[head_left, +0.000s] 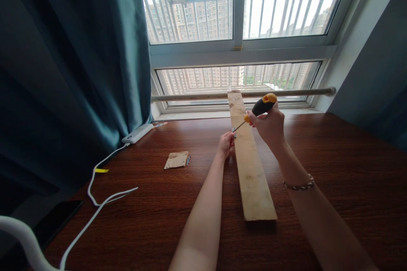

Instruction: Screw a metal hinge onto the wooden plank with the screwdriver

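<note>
A long wooden board (pixel 252 173) lies on the table, its far end by the window rail. My right hand (pixel 270 125) is closed round a screwdriver (pixel 263 105) with a black and yellow handle. The screwdriver slants down to the left, and its tip reaches the board's left edge. There, a small shiny metal piece (pixel 234 130) shows at the fingertips of my left hand (pixel 226 143). The left fingers are pinched at that edge; the piece's exact kind is too small to make out.
Left of the board, a small wooden piece (pixel 176 160) lies beside a few screws (pixel 188 160). A white power strip (pixel 137 134) and white cable (pixel 92 186) are farther left, near the blue curtain (pixel 127 51). A metal rail (pixel 197 97) crosses before the window.
</note>
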The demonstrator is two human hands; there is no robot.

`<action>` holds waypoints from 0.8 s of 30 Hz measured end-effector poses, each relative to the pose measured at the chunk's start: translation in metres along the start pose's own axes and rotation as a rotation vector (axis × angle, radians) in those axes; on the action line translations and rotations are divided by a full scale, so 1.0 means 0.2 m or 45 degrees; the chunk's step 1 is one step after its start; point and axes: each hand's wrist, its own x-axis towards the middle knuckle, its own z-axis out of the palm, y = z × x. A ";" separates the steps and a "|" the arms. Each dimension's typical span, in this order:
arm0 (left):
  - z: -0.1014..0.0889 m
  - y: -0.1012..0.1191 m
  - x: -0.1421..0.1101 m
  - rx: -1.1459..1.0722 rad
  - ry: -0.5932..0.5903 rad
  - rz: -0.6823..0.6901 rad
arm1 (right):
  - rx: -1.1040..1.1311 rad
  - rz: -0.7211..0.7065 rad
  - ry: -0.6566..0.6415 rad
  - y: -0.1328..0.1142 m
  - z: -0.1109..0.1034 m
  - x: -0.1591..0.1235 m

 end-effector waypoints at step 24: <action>-0.03 -0.02 0.02 0.065 -0.004 0.000 | -0.141 -0.078 0.013 -0.02 -0.01 0.00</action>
